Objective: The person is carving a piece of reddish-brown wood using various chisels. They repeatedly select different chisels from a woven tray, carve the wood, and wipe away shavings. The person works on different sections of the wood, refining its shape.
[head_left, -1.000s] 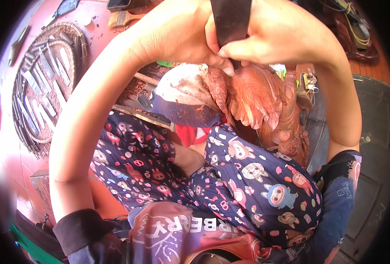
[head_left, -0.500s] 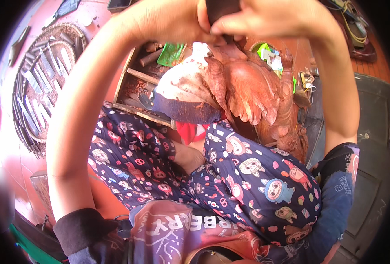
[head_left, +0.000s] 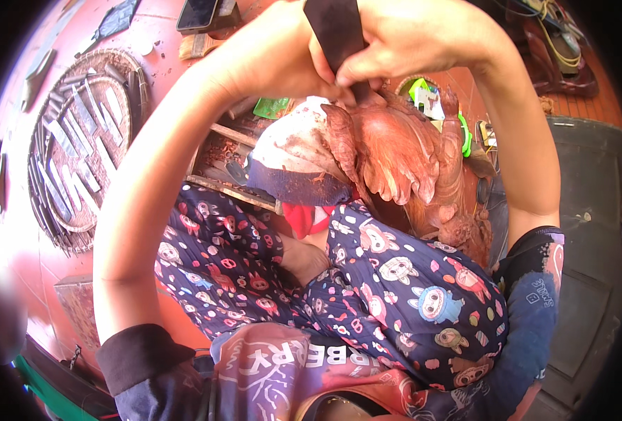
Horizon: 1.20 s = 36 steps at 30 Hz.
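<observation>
My left hand (head_left: pixel 286 56) and my right hand (head_left: pixel 399 49) close together round a dark, flat carving chisel (head_left: pixel 335 31) at the top of the view. The right thumb presses along its side. Its narrow lower end meets the top of a reddish-brown wood carving (head_left: pixel 399 151), though the fingers partly hide the contact. Flowing ridges and smaller carved shapes cover the wood. Against its left side lies a dusty white and navy cloth (head_left: pixel 297 158), with a red cloth (head_left: pixel 304 219) below it.
On the left, a round woven basket (head_left: pixel 141 91) holds several chisels and blades. A wooden tray (head_left: pixel 230 189) with shavings lies behind my patterned trouser leg (head_left: pixel 227 245). A phone (head_left: pixel 197 12) and a brush (head_left: pixel 197 46) are at the top. A dark panel (head_left: pixel 591 231) stands on the right.
My hands and the chisel have come lower in the view, nearer the carving, and more of the chisel shows. The whole view has shifted slightly. Both hands keep their grip.
</observation>
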Each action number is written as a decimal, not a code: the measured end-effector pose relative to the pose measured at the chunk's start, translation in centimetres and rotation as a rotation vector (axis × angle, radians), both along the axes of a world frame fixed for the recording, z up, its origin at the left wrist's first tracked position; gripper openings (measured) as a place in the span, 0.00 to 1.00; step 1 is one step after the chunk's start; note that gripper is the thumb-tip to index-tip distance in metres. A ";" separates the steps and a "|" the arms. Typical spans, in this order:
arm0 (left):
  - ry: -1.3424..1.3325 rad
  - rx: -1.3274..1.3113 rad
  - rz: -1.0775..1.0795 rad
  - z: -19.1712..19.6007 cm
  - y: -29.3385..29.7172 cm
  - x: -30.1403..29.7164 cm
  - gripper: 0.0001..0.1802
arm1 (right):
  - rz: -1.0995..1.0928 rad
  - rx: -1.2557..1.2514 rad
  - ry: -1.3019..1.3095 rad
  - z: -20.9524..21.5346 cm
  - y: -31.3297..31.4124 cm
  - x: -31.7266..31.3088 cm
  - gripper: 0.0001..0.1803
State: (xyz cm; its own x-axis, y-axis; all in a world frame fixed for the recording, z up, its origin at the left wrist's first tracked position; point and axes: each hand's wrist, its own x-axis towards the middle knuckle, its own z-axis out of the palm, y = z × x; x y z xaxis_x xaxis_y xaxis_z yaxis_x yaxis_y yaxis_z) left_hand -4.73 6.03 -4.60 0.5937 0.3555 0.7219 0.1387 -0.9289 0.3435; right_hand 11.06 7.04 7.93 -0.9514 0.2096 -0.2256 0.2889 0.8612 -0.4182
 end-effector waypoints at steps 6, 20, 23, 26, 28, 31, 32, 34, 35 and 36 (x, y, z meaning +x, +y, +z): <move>-0.088 -0.366 0.352 0.8 -3.6 -0.7 0.16 | -0.011 -0.117 0.372 0.6 1.1 0.3 0.14; -0.193 -0.495 0.366 -0.5 -3.3 1.9 0.16 | -0.483 -0.541 0.897 -6.2 -1.9 0.9 0.28; -0.124 -0.377 0.363 -0.5 -2.2 1.4 0.18 | -0.536 -0.379 0.914 -7.9 -1.3 0.0 0.22; -0.202 -0.412 0.182 -0.7 -0.4 -0.2 0.17 | -0.558 -0.411 1.054 -8.7 0.7 -2.4 0.22; -0.253 -0.475 0.185 -0.8 -0.7 -0.4 0.18 | -0.532 -0.438 1.019 -7.6 -0.4 -2.8 0.21; -0.478 0.008 0.423 -1.7 -1.7 1.2 0.22 | -0.546 -0.389 0.913 -7.4 -1.8 -2.1 0.20; -0.458 -0.013 0.440 -1.8 -1.6 1.1 0.23 | -0.545 -0.323 0.925 -8.0 -1.3 -2.1 0.20; -0.297 -0.337 0.366 -1.2 -1.5 0.2 0.24 | -0.567 -0.159 1.003 -8.3 -1.5 -3.6 0.19; -0.214 -0.447 0.258 -1.0 -1.1 -0.7 0.23 | -0.489 -0.261 0.980 -8.5 -0.8 -2.9 0.19; -0.128 -0.561 0.164 -0.5 -0.9 -1.7 0.23 | -0.415 -0.367 0.949 -8.7 0.0 -2.2 0.19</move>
